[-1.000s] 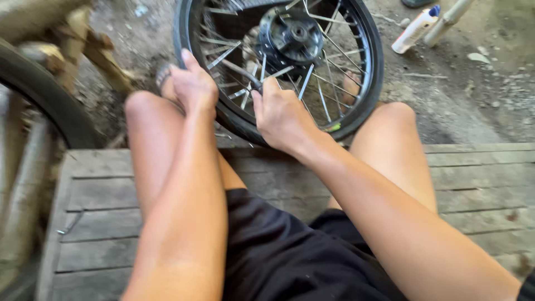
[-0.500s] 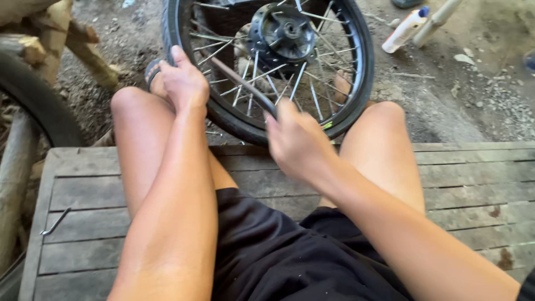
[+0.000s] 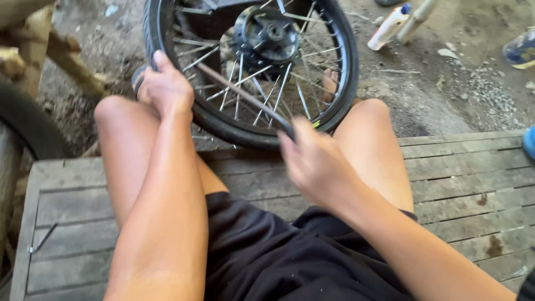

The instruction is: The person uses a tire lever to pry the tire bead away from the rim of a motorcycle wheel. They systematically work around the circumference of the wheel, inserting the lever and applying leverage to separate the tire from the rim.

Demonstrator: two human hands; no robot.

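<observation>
Left hand [image 3: 166,89]: fingers curled over the spoked wheel [image 3: 334,106] tyre.
Right hand [image 3: 317,161]: blurred; closed around the metal rod [image 3: 239,93].
Rod: crosses the spokes.

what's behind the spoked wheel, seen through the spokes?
Through the spoked wheel a bare foot shows at lower right, plus dirt ground. The black hub and the tyre cover the rest. The left hand grips the rim; the right hand holds a long rod.

Wheel [image 3: 251,72] top cut off; right hand [image 3: 315,161] blurred.
</observation>
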